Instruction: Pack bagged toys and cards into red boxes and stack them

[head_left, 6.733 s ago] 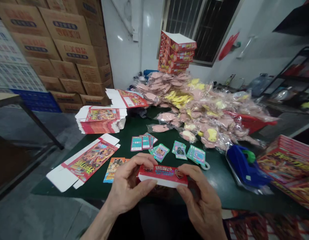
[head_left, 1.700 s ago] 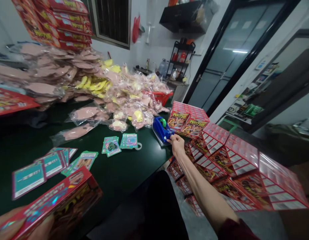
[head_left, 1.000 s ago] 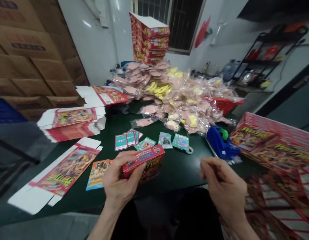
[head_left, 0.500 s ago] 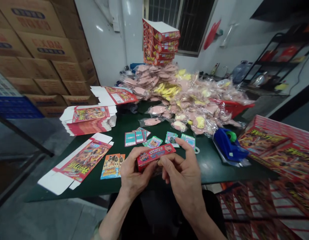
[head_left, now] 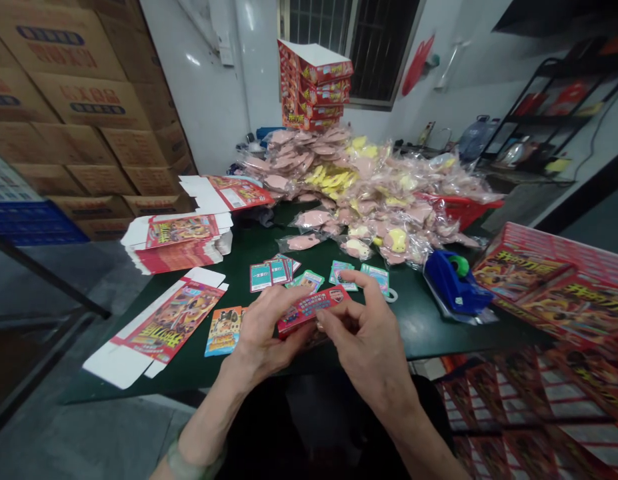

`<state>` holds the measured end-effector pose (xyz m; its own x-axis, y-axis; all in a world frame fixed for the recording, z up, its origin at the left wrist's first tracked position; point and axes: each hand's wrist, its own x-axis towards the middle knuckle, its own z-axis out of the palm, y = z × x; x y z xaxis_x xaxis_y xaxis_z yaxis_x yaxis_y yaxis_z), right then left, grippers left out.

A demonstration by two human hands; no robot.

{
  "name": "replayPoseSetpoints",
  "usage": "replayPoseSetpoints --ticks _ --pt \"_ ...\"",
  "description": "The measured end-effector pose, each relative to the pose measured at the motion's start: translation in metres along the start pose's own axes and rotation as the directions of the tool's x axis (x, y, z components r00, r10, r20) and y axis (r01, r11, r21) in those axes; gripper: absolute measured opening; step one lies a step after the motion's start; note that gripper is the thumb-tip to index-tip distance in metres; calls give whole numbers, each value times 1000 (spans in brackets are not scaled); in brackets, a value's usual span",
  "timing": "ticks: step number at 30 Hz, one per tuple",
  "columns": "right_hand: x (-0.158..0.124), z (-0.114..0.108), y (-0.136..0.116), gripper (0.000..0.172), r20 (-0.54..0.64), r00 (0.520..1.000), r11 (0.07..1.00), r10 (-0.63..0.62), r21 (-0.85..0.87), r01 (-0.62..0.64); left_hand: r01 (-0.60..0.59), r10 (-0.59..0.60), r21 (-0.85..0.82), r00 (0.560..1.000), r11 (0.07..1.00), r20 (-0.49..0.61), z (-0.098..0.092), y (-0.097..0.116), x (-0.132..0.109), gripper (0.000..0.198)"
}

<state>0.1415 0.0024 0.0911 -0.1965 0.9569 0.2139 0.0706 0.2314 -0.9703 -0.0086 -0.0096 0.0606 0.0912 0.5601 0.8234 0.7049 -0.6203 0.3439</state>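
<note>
A small red printed box (head_left: 313,308) is held between my two hands over the front edge of the green table. My left hand (head_left: 266,327) wraps round its left end, fingers over the top and thumb below. At the right end my right hand (head_left: 366,333) grips the box with thumb and bent fingers, its index finger raised. Just beyond lie teal-faced cards (head_left: 269,273), green-edged cards (head_left: 309,280) and a white ring (head_left: 391,295). Orange and blue cards (head_left: 223,331) lie left of my left hand. A flattened red carton (head_left: 171,320) rests farther left.
Stacked flat cartons (head_left: 181,240) stand at the left. Bagged pink and yellow pieces (head_left: 339,180) heap up at the back, below a stack of red boxes (head_left: 316,83). A blue tape dispenser (head_left: 453,287) sits right, beside filled red boxes (head_left: 539,287).
My left hand's fingers have come over the top of the box, which still sits between both hands. The view has shifted slightly.
</note>
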Motion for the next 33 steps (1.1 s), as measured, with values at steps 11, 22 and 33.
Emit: replayPoseSetpoints --ticks 11,22,33 --pt "1 -2 3 46 -2 999 999 44 -4 -44 -8 6 56 999 998 48 -1 -2 -3 33" --pt "-10 11 18 45 -99 995 989 24 145 -9 6 9 -101 990 995 144 -1 -5 -1 41" --pt "-4 16 75 41 -60 988 989 143 34 -141 133 -137 -69 988 989 -67 14 -5 6 18"
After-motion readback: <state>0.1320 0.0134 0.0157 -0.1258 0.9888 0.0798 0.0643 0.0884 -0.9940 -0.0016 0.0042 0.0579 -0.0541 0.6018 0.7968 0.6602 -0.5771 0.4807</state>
